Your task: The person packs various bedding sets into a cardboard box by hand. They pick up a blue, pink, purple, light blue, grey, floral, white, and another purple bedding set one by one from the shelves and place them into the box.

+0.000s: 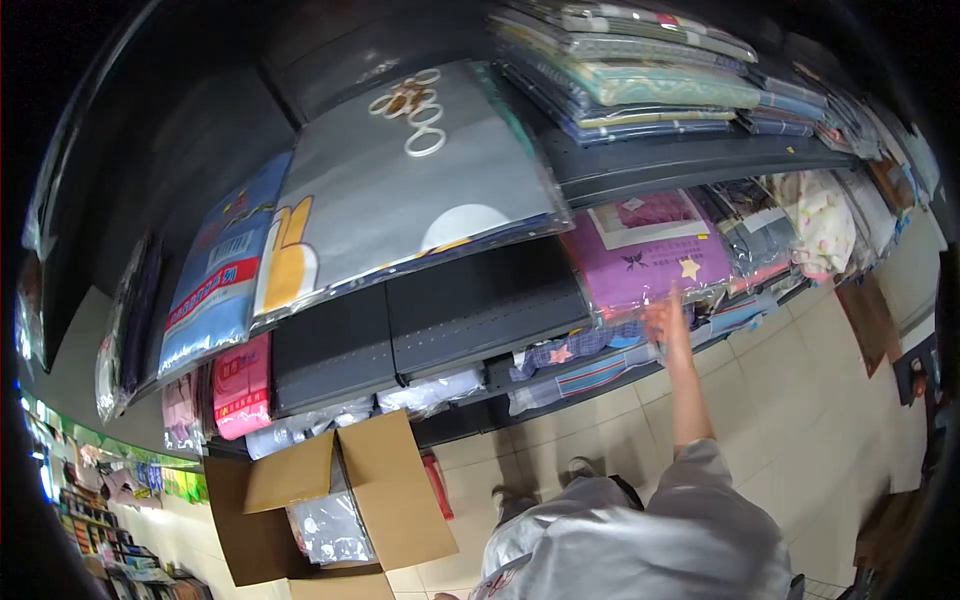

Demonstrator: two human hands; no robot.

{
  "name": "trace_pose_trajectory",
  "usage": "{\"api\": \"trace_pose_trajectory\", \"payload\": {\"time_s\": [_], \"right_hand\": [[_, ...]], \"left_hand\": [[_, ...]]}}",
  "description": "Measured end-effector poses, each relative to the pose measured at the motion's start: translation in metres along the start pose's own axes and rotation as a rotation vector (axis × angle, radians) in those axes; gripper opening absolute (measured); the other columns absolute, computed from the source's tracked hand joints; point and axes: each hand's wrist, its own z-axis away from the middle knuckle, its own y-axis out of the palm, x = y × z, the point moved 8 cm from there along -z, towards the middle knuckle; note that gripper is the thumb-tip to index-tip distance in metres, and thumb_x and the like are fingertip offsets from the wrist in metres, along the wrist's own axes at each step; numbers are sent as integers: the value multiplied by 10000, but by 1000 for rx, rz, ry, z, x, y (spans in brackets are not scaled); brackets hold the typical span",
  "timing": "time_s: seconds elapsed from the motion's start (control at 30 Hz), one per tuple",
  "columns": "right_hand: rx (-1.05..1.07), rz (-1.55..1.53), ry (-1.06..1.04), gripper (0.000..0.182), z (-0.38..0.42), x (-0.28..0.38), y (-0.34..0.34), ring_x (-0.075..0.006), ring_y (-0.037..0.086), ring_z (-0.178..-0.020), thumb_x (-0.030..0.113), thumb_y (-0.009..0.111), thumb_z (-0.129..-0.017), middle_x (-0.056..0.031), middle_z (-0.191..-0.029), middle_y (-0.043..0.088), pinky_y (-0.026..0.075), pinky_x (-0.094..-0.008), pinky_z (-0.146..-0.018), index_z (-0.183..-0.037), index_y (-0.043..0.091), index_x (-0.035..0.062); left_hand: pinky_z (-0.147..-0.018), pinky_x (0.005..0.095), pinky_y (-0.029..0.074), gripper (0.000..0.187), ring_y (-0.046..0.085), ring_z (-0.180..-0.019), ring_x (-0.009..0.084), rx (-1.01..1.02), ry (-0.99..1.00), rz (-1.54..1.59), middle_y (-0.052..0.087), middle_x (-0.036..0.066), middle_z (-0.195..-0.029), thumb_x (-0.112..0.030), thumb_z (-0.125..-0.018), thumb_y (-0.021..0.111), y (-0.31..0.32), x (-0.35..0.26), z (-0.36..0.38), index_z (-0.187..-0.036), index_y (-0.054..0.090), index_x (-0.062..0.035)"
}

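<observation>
My right hand [667,322] is at the front edge of a purple plastic-wrapped package [655,262] on the middle shelf. Its fingers are blurred, and whether they grip the package is unclear. A dark wrapped package [752,235] lies to the right of the purple one. My left hand is not visible. On the upper shelf, a large grey package [400,175] has white rings on top, beside a blue package [222,265]. Below them, an open cardboard box [400,490] holds clear-wrapped items [335,528].
Folded, wrapped textiles [650,85] are stacked on the upper shelf at the right. A pink package [243,385] stands at the lower left. The dark shelf edge [700,172] runs across the view. Tiled floor [790,390] shows below, with my feet near the shelving.
</observation>
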Motion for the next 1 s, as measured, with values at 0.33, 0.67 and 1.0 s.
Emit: {"api": "trace_pose_trajectory", "payload": {"time_s": [0.33, 0.67, 1.0], "right_hand": [[-95, 128, -106, 581, -19, -4, 7, -119, 473, -386, 559, 442, -747, -52, -458, 498, 355, -228, -372, -553, 502, 15], [59, 271, -180, 628, -12, 15, 13, -139, 523, -393, 482, 355, -822, -79, -418, 512, 416, -235, -417, -453, 512, -1], [189, 442, -263, 642, -12, 26, 13, -127, 534, -435, 461, 328, -839, -53, -414, 523, 437, -230, -498, -436, 542, 10]], "left_hand": [[-883, 408, 326, 583, 388, -1042, 323, 20, 33, 54, 404, 176, -1125, -133, -658, 613, -27, -10, 5, -1161, 347, -7], [-852, 349, 345, 440, 434, -991, 267, 280, 536, 666, 458, 146, -1056, 0, -681, 562, -30, -210, 70, -1090, 400, 15], [-796, 254, 371, 268, 485, -910, 139, 1415, 945, 1115, 526, 61, -998, -64, -824, 438, -106, -402, 302, -1089, 416, -28]]}}
